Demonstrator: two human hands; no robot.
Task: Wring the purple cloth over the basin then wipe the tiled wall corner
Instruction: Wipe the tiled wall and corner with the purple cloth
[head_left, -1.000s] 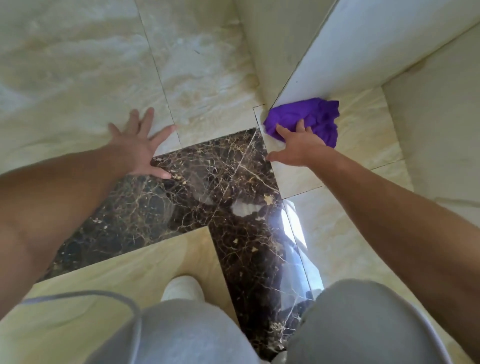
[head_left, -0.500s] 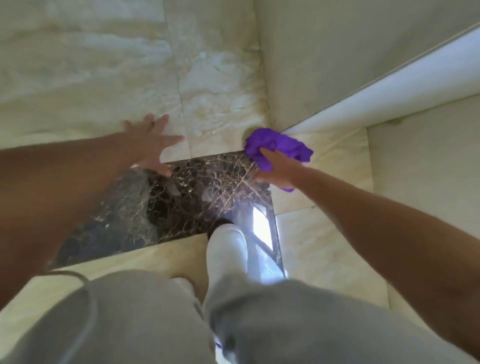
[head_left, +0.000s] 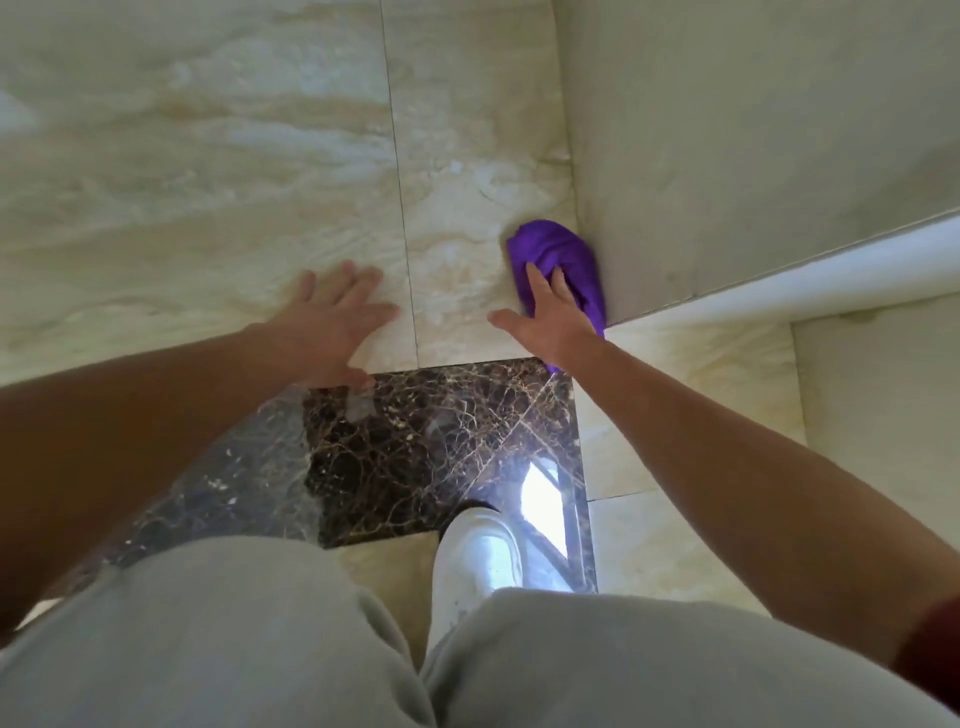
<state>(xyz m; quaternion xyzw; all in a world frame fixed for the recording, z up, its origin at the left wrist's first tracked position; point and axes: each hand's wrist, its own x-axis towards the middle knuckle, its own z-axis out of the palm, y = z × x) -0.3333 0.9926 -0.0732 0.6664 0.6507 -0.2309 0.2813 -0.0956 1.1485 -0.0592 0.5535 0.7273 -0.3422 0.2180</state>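
Stage: as we read it, the wringing is behind us, since no basin shows here and the crumpled purple cloth is already on the wall; we judge the wipe to be under way.
Cloth: it lies bunched against the cream marble-patterned wall tile, tucked right into the vertical corner where that tile meets the plain cream side wall.
Right hand: our right hand is spread flat, fingers pressing on the lower part of the cloth and thumb splayed off to the left on bare tile; it pins the cloth more than it grips it.
Left hand: our left hand is open and empty, palm braced on the tile left of the grout line.
Left to do: most of the corner seam above the cloth looks untouched, though glare makes wet and dry hard to tell apart.
Edges: the side wall blocks any move to the right; the white rounded ledge sits close on that side, and the floor edge lies just below the hand.
Open room: upward along the corner and leftward across the tile are free.
Footing: a white shoe stands on the dark veined marble floor tile, near the wall.
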